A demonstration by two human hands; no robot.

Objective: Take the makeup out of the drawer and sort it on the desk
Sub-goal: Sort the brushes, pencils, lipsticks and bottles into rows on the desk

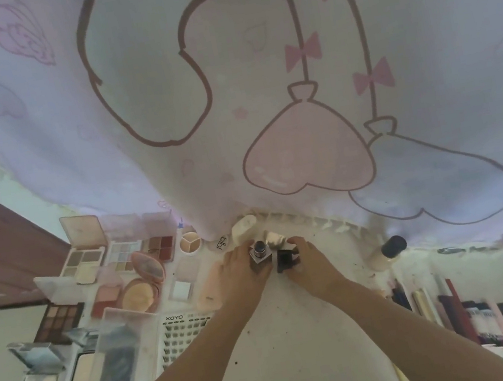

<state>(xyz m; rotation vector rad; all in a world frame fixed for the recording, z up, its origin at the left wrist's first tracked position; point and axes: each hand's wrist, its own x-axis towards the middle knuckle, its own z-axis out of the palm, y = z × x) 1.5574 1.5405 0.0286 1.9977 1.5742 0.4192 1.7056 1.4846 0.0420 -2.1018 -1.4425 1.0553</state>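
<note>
Up by the curtain, left hand (242, 265) grips a small jar (259, 250), right hand (301, 255) pinches a black cap (285, 259); crowded bottles (243, 230) nearby could easily topple off the tabletop (303, 348).

Free room and obstacles on the desk (300, 331).
Bare central strip runs between open palettes (89, 260) and lash tray (185, 337) at left and the row of tubes (485, 321) at right; curtain (260, 89) and small bottles (250, 228) close the far edge.
</note>
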